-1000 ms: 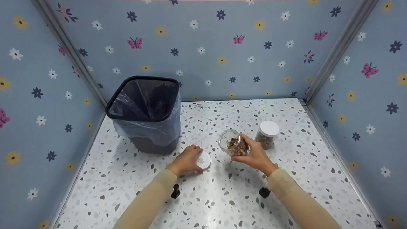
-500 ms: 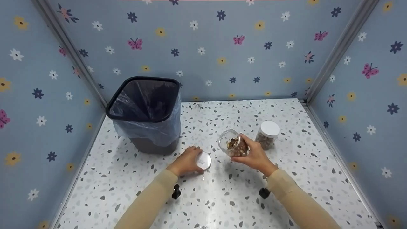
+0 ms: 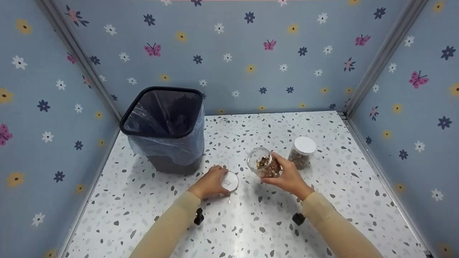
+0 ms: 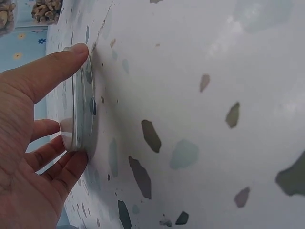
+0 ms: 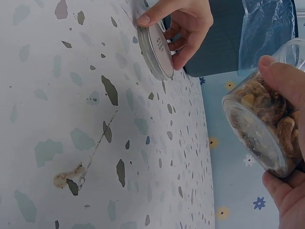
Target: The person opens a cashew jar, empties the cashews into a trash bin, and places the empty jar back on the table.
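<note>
My left hand (image 3: 209, 183) pinches a round, flat lid (image 3: 230, 181) by its edge, close over the tabletop. Thumb and fingers lie on opposite sides of its clear rim (image 4: 78, 112) in the left wrist view. Small print shows on the white upper face. To the right, my right hand (image 3: 289, 179) grips a clear, lidless jar (image 3: 264, 165) part filled with brown, nut-like pieces (image 5: 264, 102). The jar tilts with its mouth towards the upper left, its base raised off the table in the right wrist view.
A second jar (image 3: 302, 154), with a white lid and similar brown contents, stands just behind my right hand. At the back left is a dark bin (image 3: 175, 165) lined with a bluish plastic bag. Flowered walls (image 3: 233, 71) enclose the speckled table (image 3: 251, 229).
</note>
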A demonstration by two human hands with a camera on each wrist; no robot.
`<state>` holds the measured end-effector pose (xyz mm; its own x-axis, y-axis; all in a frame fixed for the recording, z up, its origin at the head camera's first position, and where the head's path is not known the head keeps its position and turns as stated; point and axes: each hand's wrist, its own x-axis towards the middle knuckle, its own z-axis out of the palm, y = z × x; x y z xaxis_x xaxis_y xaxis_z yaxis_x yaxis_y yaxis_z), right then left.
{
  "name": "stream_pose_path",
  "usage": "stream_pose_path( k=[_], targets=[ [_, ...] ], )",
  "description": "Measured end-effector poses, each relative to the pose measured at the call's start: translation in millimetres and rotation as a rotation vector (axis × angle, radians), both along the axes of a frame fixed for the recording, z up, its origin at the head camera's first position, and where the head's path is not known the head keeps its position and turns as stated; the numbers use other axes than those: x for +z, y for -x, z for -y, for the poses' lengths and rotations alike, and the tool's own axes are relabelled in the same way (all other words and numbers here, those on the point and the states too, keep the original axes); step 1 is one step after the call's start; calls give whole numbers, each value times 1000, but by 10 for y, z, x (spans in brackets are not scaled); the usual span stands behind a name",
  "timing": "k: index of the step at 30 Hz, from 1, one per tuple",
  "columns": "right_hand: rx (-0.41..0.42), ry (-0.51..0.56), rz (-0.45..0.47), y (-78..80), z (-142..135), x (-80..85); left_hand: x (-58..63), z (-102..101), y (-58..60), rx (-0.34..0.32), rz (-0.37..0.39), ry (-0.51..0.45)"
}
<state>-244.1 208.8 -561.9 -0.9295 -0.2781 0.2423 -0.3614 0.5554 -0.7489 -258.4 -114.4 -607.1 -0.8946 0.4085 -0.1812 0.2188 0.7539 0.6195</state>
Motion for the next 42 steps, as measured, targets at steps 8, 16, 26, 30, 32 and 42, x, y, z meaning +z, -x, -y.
stream_pose_path(
  k=[8,16,26,30,32,42],
  targets=[
    [-4,-4,5,-1,-8,-7,2,28,-17,-1,-8,-23],
    [3,10,-6,-4,-9,0,30,54,-25,17,8,-51],
    [3,24,3,-10,-4,-8,62,41,4,-23,-126,-81],
    [3,21,9,-11,-2,-5,61,36,18,-37,-158,-100],
    [4,24,11,-16,0,1,62,36,24,-44,-172,-109],
    [5,39,11,-22,-5,10,136,22,40,-66,-226,-134]
  ],
)
